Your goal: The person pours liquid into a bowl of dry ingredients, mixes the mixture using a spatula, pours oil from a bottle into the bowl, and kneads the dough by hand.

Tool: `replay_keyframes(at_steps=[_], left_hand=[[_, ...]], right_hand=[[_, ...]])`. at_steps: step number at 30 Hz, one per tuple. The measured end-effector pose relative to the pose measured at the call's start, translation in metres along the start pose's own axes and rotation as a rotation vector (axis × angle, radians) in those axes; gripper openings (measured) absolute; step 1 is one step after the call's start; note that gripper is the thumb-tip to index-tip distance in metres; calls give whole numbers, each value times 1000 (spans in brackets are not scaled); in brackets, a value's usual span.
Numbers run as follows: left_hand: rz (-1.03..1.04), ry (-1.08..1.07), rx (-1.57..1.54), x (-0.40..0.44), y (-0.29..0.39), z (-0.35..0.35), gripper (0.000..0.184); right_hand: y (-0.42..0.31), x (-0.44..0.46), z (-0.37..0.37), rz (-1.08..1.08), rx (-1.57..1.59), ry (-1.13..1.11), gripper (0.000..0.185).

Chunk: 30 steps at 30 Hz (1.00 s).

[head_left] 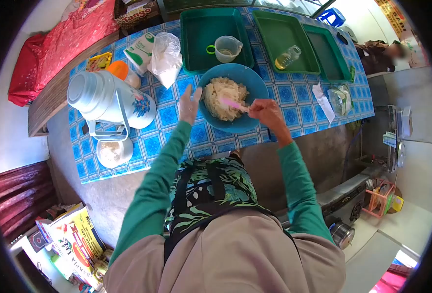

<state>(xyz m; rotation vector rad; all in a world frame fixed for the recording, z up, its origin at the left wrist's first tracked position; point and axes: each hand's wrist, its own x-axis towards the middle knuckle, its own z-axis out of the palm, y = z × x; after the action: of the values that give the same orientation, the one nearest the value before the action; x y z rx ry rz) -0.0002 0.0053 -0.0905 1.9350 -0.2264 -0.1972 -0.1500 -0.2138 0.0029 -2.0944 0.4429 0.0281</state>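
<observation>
A blue bowl (pixel 258 90) holds a pale, lumpy dough (pixel 221 93). My right hand (pixel 267 113) is closed round the handle of a pink spatula (pixel 231 103), whose blade lies on the dough. At the bowl's left side is my left hand (pixel 190 103), in a thin see-through glove. Its fingers are stretched out and apart, close to the rim; whether they touch it I cannot tell. Just behind the bowl, a clear measuring cup (pixel 227 49) with a green handle stands in a dark green tray (pixel 194 41).
A large thermos (pixel 111 100) and a white tub of powder (pixel 113 152) stand left. Behind them are a plastic bag of white powder (pixel 166 58) and a green-and-white pack (pixel 140 51). A bottle of yellow liquid (pixel 287 57) lies in a green tray (pixel 277 29) at right.
</observation>
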Motion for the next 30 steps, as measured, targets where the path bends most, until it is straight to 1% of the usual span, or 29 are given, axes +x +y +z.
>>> replay_keyframes(at_steps=[1, 2, 3, 4, 6, 7, 8, 9, 11, 12, 14, 15, 17, 18, 19, 20, 21, 22, 23, 24, 25, 26, 27, 28, 29, 30], left_hand=[[77, -88, 36, 20, -4, 0, 60], [83, -95, 33, 35, -10, 2, 60], [119, -145, 10, 47, -17, 7, 59], [157, -195, -14, 53, -18, 11, 57], [136, -193, 3, 44, -14, 14, 55], [107, -180, 27, 40, -13, 16, 52], [136, -103, 98, 38, -17, 19, 48], [132, -102, 103, 33, -16, 16, 48], [53, -90, 119, 20, -12, 9, 45], [54, -87, 119, 13, -10, 9, 45], [43, 82, 123, -6, -15, 9, 40], [38, 86, 127, -15, -17, 7, 40], [59, 80, 250, -31, -17, 2, 35], [-7, 58, 274, -40, -16, 4, 35], [-7, 61, 277, -49, -17, 6, 35], [-50, 39, 261, -58, -19, 9, 39], [-94, 15, 245, -67, -20, 13, 44], [-94, 18, 244, -78, -15, 19, 44], [-149, 76, 232, -91, -10, 25, 48], [-203, 133, 219, -96, -6, 26, 52], [-201, 135, 217, -94, -1, 22, 52], [-180, 72, 164, -90, 6, 15, 54], [-160, 6, 113, -88, 8, 9, 56], [-159, 4, 110, -79, -1, 8, 56], [-89, 35, -45, -64, -19, 9, 57], [-18, 64, -199, -51, -30, 9, 58]], right_hand=[[3, -3, -8, 4, -2, 8, 3], [6, -3, -15, -130, -355, -119, 3], [7, -4, -20, -261, -709, -245, 7], [13, -2, -12, -254, -711, -235, 7], [31, 9, 25, -395, -620, -174, 12], [28, 10, 42, -355, -572, -111, 11], [23, 8, 62, -317, -520, -53, 10], [21, 4, 81, -317, -515, -57, 10], [13, 0, 113, -193, -386, 202, 9], [7, 4, 124, -196, -385, 201, 9], [-6, 10, 144, -125, -289, 334, 11], [-12, 13, 152, -126, -285, 327, 11], [-28, 29, 160, 57, -219, 396, 11], [-28, 37, 163, 54, -214, 392, 11], [-20, 46, 168, 11, -142, 503, 9], [-16, 56, 171, -34, -71, 614, 8], [-9, 66, 168, -36, -69, 613, 8], [0, 74, 158, 72, 366, 555, 6], [0, 74, 144, 184, 798, 475, 7], [1, 68, 130, 183, 798, 474, 7], [-18, 57, 103, 311, 833, 380, 5], [-28, 46, 80, 437, 864, 284, 9], [-23, 36, 62, 438, 863, 287, 9], [-15, 28, 44, 302, 573, 132, 10], [-7, 21, 30, 169, 283, -23, 11], [0, 17, 21, 175, 282, -20, 11]])
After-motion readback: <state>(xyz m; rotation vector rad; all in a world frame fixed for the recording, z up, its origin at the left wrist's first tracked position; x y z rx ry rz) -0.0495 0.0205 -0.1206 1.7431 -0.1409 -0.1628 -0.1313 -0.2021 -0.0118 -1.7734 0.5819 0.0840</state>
